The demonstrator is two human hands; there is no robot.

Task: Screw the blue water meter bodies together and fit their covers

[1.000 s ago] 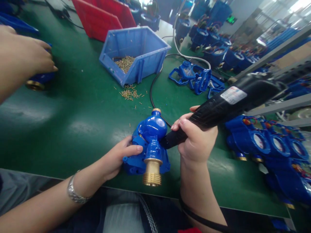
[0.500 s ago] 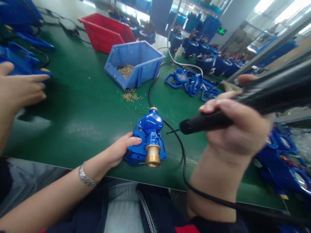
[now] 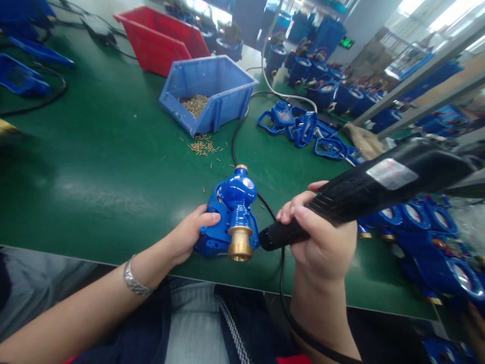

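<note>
A blue water meter [image 3: 239, 194] with brass threaded ends rests on the green bench in front of me, its pipe body facing up. My left hand [image 3: 193, 230] grips the meter's left side, thumb on top. In my right hand [image 3: 322, 237] is a black electric screwdriver [image 3: 341, 189], its nose down beside the meter's lower right edge. The bit's tip is hidden behind or within the meter's edge, so contact cannot be made out. Short brass screws [image 3: 203, 145] lie scattered on the bench beyond the meter.
Beyond the screws stands a blue bin [image 3: 231, 96] holding more screws, with a red bin [image 3: 151, 45] behind it. Blue plastic frames [image 3: 303, 126] are piled at centre right. More blue meters [image 3: 428, 247] crowd the right side. A black cable [image 3: 282, 273] crosses the bench.
My right hand has brought the screwdriver down and left, up against the meter's right side. A co-worker's hand at the left has gone out of view. My left hand keeps its hold.
</note>
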